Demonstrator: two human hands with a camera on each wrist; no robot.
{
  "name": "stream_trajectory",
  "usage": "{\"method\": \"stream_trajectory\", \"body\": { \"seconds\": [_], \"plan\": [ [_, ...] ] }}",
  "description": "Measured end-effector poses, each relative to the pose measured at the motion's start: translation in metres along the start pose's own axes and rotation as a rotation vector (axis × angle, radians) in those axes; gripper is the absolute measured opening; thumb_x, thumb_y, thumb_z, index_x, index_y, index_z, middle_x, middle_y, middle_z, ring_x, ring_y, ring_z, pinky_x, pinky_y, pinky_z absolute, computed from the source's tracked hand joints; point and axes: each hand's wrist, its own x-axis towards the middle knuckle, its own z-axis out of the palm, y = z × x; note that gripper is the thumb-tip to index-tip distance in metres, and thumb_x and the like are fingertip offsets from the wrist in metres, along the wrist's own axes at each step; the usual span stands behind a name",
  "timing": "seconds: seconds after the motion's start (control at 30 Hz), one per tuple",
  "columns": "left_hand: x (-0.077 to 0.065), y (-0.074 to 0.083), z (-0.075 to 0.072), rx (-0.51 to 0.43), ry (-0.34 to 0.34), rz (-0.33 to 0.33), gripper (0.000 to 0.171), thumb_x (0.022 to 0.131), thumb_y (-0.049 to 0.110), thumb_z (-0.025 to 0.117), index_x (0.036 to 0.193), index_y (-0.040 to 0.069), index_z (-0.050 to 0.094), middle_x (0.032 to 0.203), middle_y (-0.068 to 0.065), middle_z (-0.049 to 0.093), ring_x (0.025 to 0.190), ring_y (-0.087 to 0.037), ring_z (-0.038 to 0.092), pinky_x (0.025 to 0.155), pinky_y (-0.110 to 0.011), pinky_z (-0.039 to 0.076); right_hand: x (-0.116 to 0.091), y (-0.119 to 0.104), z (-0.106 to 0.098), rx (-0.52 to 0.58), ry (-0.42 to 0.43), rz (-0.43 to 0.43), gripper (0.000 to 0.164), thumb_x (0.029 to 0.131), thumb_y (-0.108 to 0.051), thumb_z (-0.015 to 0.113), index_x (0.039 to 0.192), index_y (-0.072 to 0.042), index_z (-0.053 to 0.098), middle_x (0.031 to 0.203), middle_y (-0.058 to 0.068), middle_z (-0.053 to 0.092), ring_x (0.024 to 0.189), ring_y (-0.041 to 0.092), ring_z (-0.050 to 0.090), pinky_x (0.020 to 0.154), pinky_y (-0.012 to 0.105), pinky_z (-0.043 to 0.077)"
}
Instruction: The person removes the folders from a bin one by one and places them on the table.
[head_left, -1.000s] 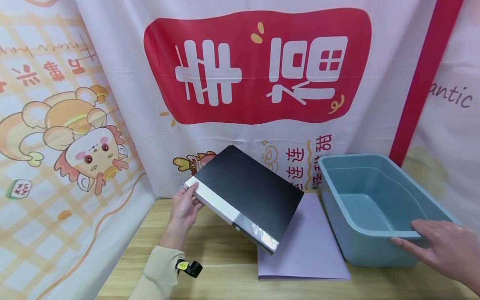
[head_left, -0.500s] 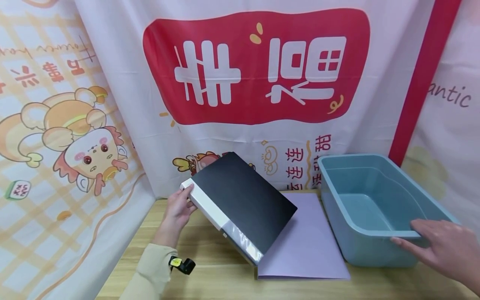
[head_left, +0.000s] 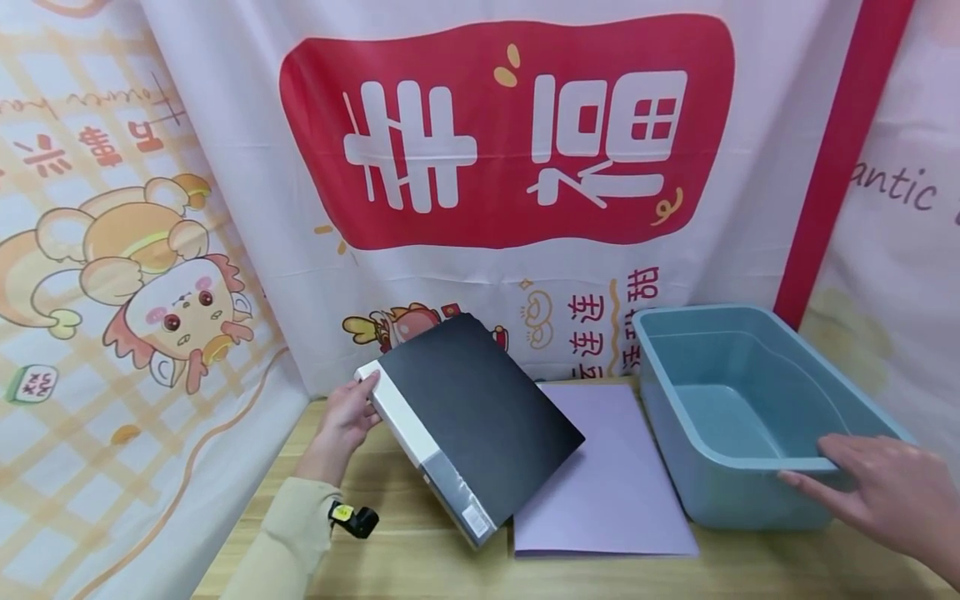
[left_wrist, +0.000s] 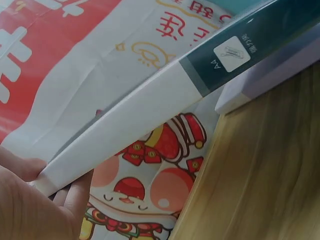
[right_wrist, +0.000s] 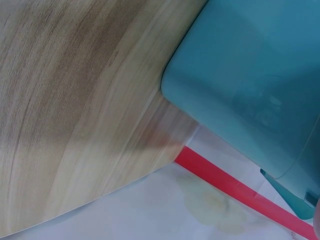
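A black file folder [head_left: 480, 417] with a white spine is tilted in the air, overlapping the left side of a lilac folder [head_left: 615, 475] that lies on the table. My left hand [head_left: 349, 415] pinches its upper left corner, thumb on the cover and fingers underneath. In the left wrist view, the spine [left_wrist: 125, 117] stretches away from the hand [left_wrist: 42, 197], with a dark label marked A4 at its far part. On the right, my right hand [head_left: 888, 492] grips the near rim of a blue plastic bin [head_left: 757, 504], fingers over the edge and thumb outside.
The wooden table [head_left: 420, 567] ends against a printed cloth [head_left: 510, 275] hung behind, with another printed cloth [head_left: 150, 417] on the left. In the right wrist view, the bin's wall [right_wrist: 240, 85] stands on the table [right_wrist: 75, 115].
My left hand has shifted slightly left and lowered the black file folder down and leftward, so more of the lilac folder shows. My right hand has stayed on the bin's rim.
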Motion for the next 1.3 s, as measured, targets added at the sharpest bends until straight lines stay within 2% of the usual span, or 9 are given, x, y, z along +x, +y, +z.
{"method": "stream_trajectory", "body": {
  "seconds": [0.13, 0.23, 0.63, 1.0, 1.3],
  "plan": [
    [0.005, 0.001, -0.005, 0.019, 0.002, -0.012, 0.032, 0.107, 0.022, 0.056, 0.129, 0.001, 0.048, 0.088, 0.001, 0.070, 0.081, -0.011, 0.071, 0.076, -0.027, 0.060, 0.001, 0.000, 0.000, 0.001, 0.028, -0.018, 0.059, 0.070, -0.069, 0.079, 0.066, -0.025, 0.040, 0.057, -0.012, 0.026, 0.050, 0.008, 0.026, 0.047, 0.024, 0.023],
    [0.009, 0.001, -0.008, 0.030, -0.004, -0.020, 0.025, 0.107, 0.021, 0.056, 0.122, 0.002, 0.050, 0.085, 0.001, 0.070, 0.078, -0.011, 0.071, 0.073, -0.027, 0.060, 0.001, 0.001, 0.000, 0.006, 0.052, -0.030, 0.059, 0.069, -0.069, 0.079, 0.066, -0.025, 0.039, 0.057, -0.012, 0.025, 0.051, 0.007, 0.025, 0.047, 0.023, 0.022],
    [0.019, 0.000, -0.022, 0.104, -0.054, -0.031, 0.031, 0.109, 0.023, 0.051, 0.128, -0.002, 0.049, 0.086, 0.001, 0.070, 0.079, -0.011, 0.070, 0.074, -0.028, 0.060, 0.002, 0.003, 0.002, 0.010, 0.052, -0.029, 0.060, 0.070, -0.068, 0.079, 0.066, -0.025, 0.037, 0.058, -0.012, 0.023, 0.051, 0.007, 0.023, 0.049, 0.023, 0.020],
    [0.030, 0.007, -0.033, 0.169, -0.087, -0.040, 0.038, 0.109, 0.024, 0.049, 0.134, -0.005, 0.044, 0.086, 0.001, 0.070, 0.078, -0.010, 0.069, 0.072, -0.027, 0.060, 0.001, 0.006, 0.003, 0.004, 0.049, -0.031, 0.059, 0.069, -0.069, 0.079, 0.067, -0.025, 0.040, 0.058, -0.012, 0.025, 0.051, 0.008, 0.025, 0.049, 0.024, 0.022],
    [0.038, 0.011, -0.042, 0.204, -0.096, -0.055, 0.030, 0.109, 0.023, 0.049, 0.125, -0.002, 0.048, 0.082, 0.002, 0.070, 0.075, -0.009, 0.069, 0.069, -0.025, 0.059, -0.001, 0.003, 0.001, 0.002, 0.035, -0.015, 0.059, 0.069, -0.068, 0.079, 0.067, -0.025, 0.039, 0.058, -0.011, 0.024, 0.051, 0.008, 0.025, 0.049, 0.024, 0.022]
  ]
}}
